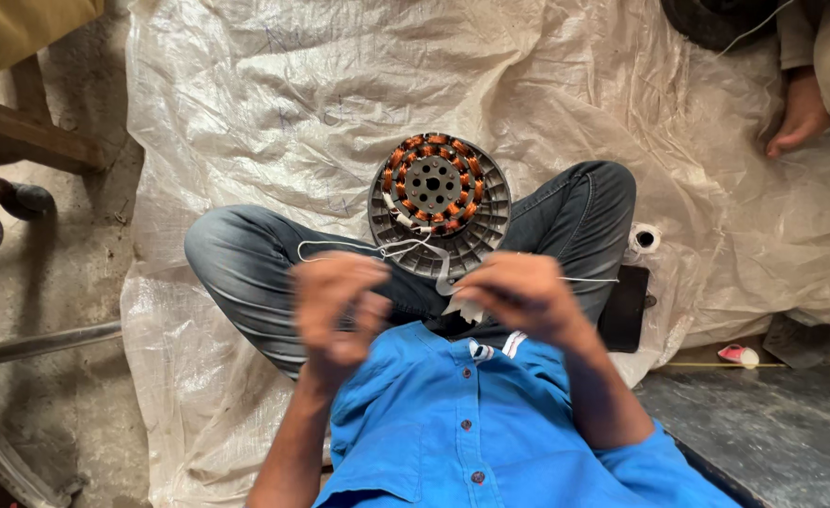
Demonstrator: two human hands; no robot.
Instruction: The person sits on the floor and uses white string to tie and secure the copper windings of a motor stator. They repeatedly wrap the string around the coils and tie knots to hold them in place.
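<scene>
A round grey motor housing (389,211) with a ring of copper windings rests on my crossed legs, over the white plastic sheet. White thread (340,246) runs from its near edge toward both hands. My left hand (335,306) is blurred, fingers curled, close to the thread's left loop. My right hand (523,296) pinches the thread and a small white strip just below the housing; a strand leads off to the right from it.
A small white roll (645,238) and a dark flat object (625,308) lie beside my right knee. Another person's bare foot (796,115) rests at the top right. Wooden furniture (20,127) and metal parts stand at left. A dark slab (773,423) sits bottom right.
</scene>
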